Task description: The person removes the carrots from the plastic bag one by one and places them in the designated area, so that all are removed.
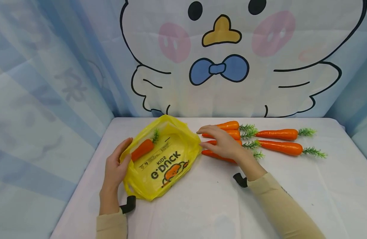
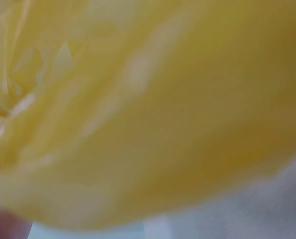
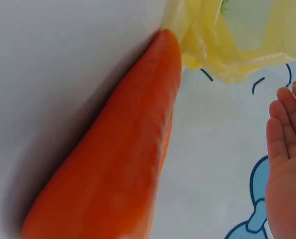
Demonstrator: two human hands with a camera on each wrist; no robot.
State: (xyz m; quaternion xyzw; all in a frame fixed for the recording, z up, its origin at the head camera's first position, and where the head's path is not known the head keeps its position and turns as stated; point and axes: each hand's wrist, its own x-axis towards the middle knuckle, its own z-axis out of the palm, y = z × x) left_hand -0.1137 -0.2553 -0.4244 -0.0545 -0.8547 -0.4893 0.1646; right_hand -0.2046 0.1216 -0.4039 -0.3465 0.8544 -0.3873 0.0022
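Observation:
A yellow plastic bag [image 1: 159, 166] with a printed duck lies on the table, its mouth spread toward the back left. One toy carrot [image 1: 143, 149] with a green top shows inside its left part. My left hand [image 1: 115, 169] grips the bag's left rim between thumb and fingers; yellow plastic [image 2: 163, 114] fills most of the left wrist view. Just right of the bag, my right hand [image 1: 222, 142] hovers over a group of carrots [image 1: 229, 125], fingers extended and holding nothing. In the right wrist view, its palm [image 3: 290, 184] is beside a large, close carrot [image 3: 118, 149].
Two more carrots, an upper one [image 1: 279, 134] and a lower one [image 1: 282, 147], lie farther right with their green tops pointing right. A white cloth covers the table [image 1: 201, 215]. Behind it hangs a curtain [image 1: 219, 99] with a cartoon duck.

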